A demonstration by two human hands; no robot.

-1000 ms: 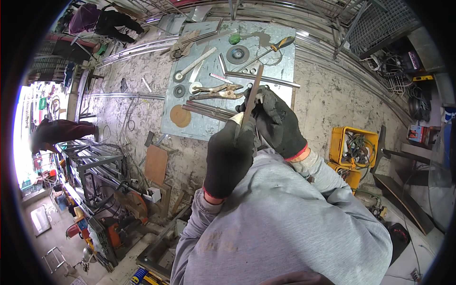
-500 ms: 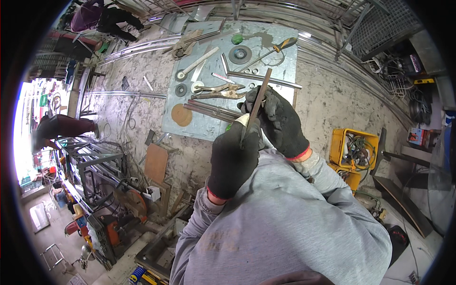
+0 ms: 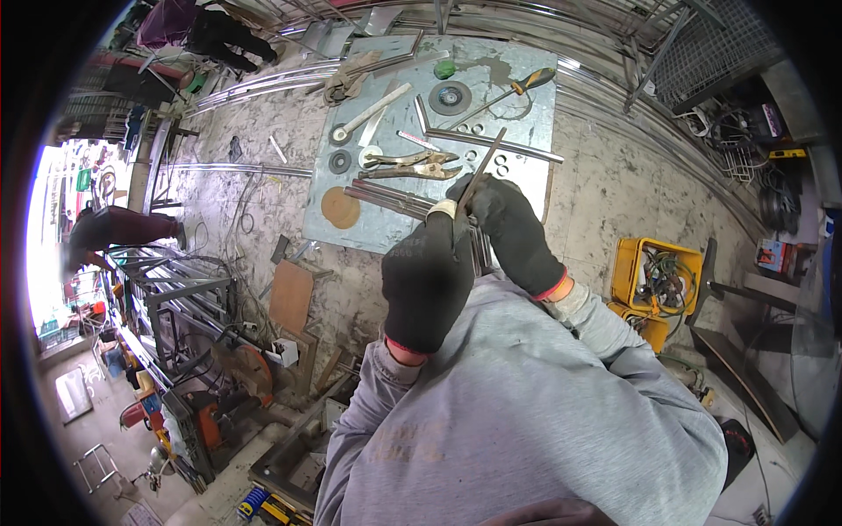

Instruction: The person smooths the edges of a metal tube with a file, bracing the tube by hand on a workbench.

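A thin, dark metal bar [image 3: 481,171] slants up and away between my hands. My left hand [image 3: 425,285], in a black glove with a pale thumb patch, is closed round its lower end. My right hand [image 3: 516,230], also black-gloved, has its fingers curled in against the bar; its fingertips are partly hidden behind it. Just beyond, on a metal sheet [image 3: 346,230], lie locking pliers [image 3: 412,159] and several dark metal tubes [image 3: 386,196]. Small metal rings [image 3: 501,166] sit past my right hand. An angled metal profile [image 3: 491,141] crosses behind the bar's tip.
Farther up the sheet are a screwdriver [image 3: 533,81], a grinding disc [image 3: 450,98], a green lump [image 3: 445,68] and brown discs [image 3: 339,210]. A yellow crate [image 3: 624,272] with cables stands right. Metal stock and a cut-off saw [image 3: 250,373] occupy the left. Two other people are at left.
My right hand has dropped slightly and come lower along the bar. The bar's tip has shifted a little right, and my left hand has turned slightly. The view has moved slightly too.
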